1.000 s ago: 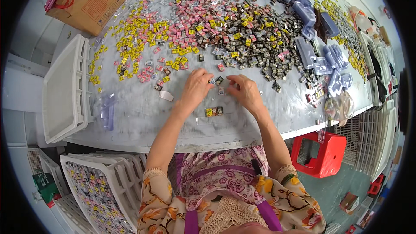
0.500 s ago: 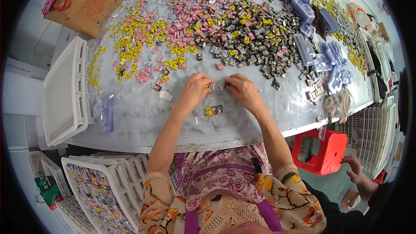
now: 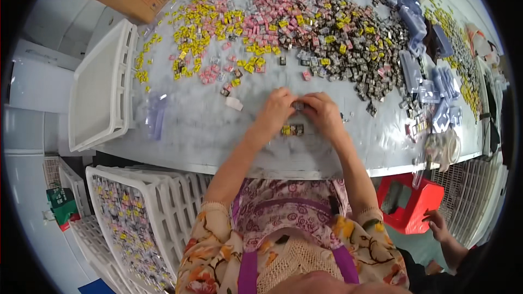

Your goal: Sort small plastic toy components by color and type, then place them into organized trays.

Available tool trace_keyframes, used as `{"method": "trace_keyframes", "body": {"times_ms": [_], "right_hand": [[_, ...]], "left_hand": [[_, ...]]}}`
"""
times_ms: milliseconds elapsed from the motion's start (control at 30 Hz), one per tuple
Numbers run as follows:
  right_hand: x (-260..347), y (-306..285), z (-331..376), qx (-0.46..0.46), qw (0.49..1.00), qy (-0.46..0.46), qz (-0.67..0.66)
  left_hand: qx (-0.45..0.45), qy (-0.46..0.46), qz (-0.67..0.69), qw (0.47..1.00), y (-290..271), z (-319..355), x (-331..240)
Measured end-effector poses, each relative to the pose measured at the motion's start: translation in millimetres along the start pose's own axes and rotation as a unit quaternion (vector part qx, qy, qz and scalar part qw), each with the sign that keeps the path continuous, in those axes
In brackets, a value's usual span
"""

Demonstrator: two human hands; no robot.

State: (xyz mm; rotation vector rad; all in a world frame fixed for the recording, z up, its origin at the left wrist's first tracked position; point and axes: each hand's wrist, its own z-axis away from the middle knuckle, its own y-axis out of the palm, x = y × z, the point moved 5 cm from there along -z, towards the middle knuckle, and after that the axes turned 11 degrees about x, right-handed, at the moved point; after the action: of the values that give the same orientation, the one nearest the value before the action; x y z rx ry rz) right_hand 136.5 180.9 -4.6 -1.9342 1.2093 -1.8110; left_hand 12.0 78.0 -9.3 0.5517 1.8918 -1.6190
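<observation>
Above the table's near part, my left hand [image 3: 277,109] and my right hand [image 3: 325,113] are almost touching, fingertips facing each other. Both are closed in a pinch around a few small dark printed packets [image 3: 298,105], which show between the fingertips; my fingers partly cover them. Just nearer to me lies a short row of small packets [image 3: 292,130], yellow and dark, side by side on the table. A white scrap [image 3: 234,103] rests to the left of my left hand.
Heaps of yellow packets [image 3: 188,49], pink packets [image 3: 272,13] and black packets [image 3: 365,49] cover the far table. Clear plastic trays [image 3: 411,71] stand at right, a white crate [image 3: 103,87] at left. A person's hand [image 3: 436,223] is beside a red stool [image 3: 414,207].
My hands have moved together, closing the gap between them, and the small packets now sit between both sets of fingertips. The whole view has shifted, so the table contents appear farther right.
</observation>
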Motion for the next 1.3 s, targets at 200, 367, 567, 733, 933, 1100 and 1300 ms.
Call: {"method": "trace_keyframes", "body": {"times_ms": [200,367,567,733,933,1100,1300], "right_hand": [[-17,-5,-44,0.031,0.999,-0.037,-0.004],[-11,-1,-21,0.046,0.999,-0.01,-0.009],[-10,7,4,0.053,0.999,0.006,-0.008],[-15,3,-15,0.049,0.998,0.026,-0.031],[-12,5,-7,0.031,0.999,0.033,-0.028],[-11,4,-10,0.019,0.999,0.009,-0.03],[-14,1,-13,0.021,0.999,0.011,-0.048]], "left_hand": [[0.049,0.012,-0.085,0.995,1,-17,33],[0.039,0.045,0.025,0.998,-10,-16,26],[0.014,0.074,-0.04,0.996,-19,-17,22],[-0.027,0.074,-0.009,0.997,-12,-11,14],[0.004,0.043,0.016,0.999,-15,-8,27],[-0.009,0.018,0.064,0.998,-17,-10,23],[0.002,0.011,0.071,0.997,-18,-11,22]]}}
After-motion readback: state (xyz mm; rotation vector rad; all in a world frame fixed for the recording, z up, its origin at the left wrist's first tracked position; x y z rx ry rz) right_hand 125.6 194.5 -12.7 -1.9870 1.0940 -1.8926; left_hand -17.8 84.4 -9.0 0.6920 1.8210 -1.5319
